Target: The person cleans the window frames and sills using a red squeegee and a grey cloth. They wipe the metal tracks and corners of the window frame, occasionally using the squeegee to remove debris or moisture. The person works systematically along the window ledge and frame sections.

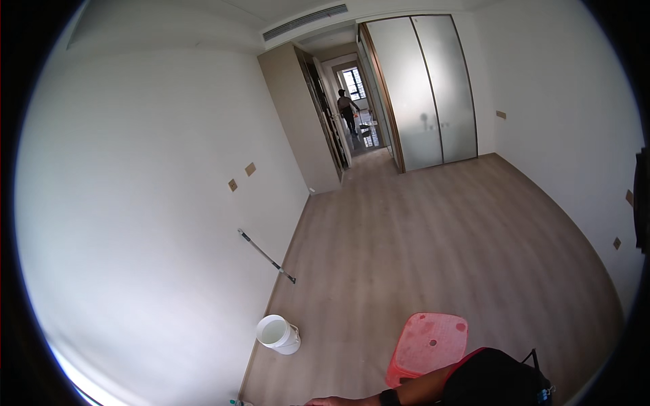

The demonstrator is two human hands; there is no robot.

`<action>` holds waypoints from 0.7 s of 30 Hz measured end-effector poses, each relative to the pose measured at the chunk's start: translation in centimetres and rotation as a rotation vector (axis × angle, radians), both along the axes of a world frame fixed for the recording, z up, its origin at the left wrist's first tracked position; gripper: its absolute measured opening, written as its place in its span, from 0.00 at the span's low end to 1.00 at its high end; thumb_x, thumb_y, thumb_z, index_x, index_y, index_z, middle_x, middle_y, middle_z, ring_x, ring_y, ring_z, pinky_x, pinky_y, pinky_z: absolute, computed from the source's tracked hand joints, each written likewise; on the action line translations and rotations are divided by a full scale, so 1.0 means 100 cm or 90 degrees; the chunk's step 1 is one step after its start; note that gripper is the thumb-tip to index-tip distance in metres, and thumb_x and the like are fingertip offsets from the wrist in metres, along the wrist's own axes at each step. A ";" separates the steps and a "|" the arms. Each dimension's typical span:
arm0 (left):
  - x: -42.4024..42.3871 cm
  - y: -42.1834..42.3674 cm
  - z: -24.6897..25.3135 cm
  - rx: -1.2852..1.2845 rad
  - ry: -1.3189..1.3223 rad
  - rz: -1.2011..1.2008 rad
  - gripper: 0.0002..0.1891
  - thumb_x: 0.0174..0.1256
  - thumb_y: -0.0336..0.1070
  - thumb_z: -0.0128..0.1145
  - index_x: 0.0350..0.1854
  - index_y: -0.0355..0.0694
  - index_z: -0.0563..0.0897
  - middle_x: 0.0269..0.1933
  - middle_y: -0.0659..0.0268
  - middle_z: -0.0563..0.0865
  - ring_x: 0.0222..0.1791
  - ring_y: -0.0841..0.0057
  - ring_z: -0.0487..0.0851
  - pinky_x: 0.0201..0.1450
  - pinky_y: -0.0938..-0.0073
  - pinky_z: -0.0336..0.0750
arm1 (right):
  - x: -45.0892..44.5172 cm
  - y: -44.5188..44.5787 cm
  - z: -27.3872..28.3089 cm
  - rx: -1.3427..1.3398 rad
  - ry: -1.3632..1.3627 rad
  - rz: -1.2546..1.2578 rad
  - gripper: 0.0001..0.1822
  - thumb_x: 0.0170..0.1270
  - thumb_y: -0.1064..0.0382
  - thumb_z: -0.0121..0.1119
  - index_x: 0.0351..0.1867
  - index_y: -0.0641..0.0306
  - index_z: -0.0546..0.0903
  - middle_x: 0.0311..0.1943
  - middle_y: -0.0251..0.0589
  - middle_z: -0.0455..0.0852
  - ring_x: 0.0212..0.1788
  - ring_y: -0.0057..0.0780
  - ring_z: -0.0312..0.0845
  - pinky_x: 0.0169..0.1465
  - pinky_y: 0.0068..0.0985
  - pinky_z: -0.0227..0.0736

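Note:
At the bottom edge of the head view, one of my hands (337, 401) shows only in part, reaching left from a black sleeve with a dark band at the wrist. By the way the arm comes in from the right, it is my right hand; its fingers are cut off by the picture's edge, so what it holds cannot be told. My left hand is out of view. Beside the forearm stands a red plastic stool (431, 342) with a worn, whitish top. A white plastic bucket (292, 342) stands farther left by the wall.
A telescopic pole (264, 256) leans against the left wall (152, 203). A bottle (241, 403) is partly visible at the bottom left. Frosted glass doors (406, 96) stand at the back, beside a doorway where another person (346, 109) is seen.

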State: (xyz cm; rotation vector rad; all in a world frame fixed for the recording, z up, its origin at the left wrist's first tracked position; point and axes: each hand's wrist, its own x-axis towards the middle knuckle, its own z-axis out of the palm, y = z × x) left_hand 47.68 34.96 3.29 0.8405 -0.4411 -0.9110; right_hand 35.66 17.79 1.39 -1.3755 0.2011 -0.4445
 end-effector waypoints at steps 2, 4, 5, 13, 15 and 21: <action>-0.013 0.016 -0.007 0.118 0.112 0.093 0.32 0.67 0.59 0.43 0.61 0.36 0.73 0.65 0.54 0.72 0.65 0.57 0.68 0.68 0.55 0.62 | -0.004 0.003 0.005 0.017 -0.058 0.009 0.26 0.59 0.67 0.63 0.61 0.65 0.73 0.51 0.44 0.80 0.54 0.30 0.74 0.56 0.30 0.72; -0.008 0.028 -0.041 0.147 0.114 0.039 0.35 0.66 0.60 0.45 0.67 0.37 0.67 0.67 0.55 0.70 0.66 0.57 0.67 0.69 0.54 0.61 | -0.017 0.005 0.011 0.018 -0.066 -0.017 0.25 0.61 0.69 0.61 0.61 0.65 0.73 0.51 0.43 0.80 0.54 0.30 0.74 0.56 0.30 0.72; -0.007 0.028 -0.052 0.163 0.114 0.016 0.37 0.66 0.60 0.46 0.70 0.37 0.64 0.68 0.55 0.69 0.67 0.57 0.66 0.69 0.53 0.60 | -0.021 0.004 0.011 0.016 -0.055 -0.028 0.25 0.61 0.69 0.59 0.62 0.65 0.73 0.51 0.43 0.80 0.54 0.30 0.74 0.56 0.30 0.72; -0.011 -0.008 0.013 0.007 -0.102 0.121 0.24 0.62 0.36 0.55 0.60 0.34 0.72 0.61 0.53 0.75 0.60 0.58 0.73 0.65 0.56 0.67 | -0.050 -0.028 0.061 -0.041 -0.027 -0.098 0.22 0.68 0.69 0.53 0.64 0.63 0.72 0.53 0.39 0.79 0.54 0.29 0.74 0.56 0.27 0.70; -0.018 -0.031 0.050 0.059 -0.174 0.207 0.20 0.61 0.30 0.53 0.56 0.32 0.75 0.56 0.53 0.78 0.56 0.59 0.76 0.62 0.57 0.69 | -0.046 -0.053 0.030 -0.192 -0.074 -0.203 0.22 0.68 0.69 0.53 0.63 0.63 0.73 0.51 0.38 0.80 0.52 0.27 0.75 0.54 0.26 0.71; -0.005 -0.055 0.063 0.136 -0.304 0.241 0.22 0.63 0.32 0.51 0.60 0.34 0.72 0.56 0.50 0.78 0.54 0.57 0.78 0.56 0.62 0.74 | -0.047 -0.108 0.039 -0.134 0.032 -0.100 0.20 0.68 0.73 0.49 0.62 0.62 0.73 0.56 0.37 0.77 0.59 0.25 0.69 0.64 0.23 0.60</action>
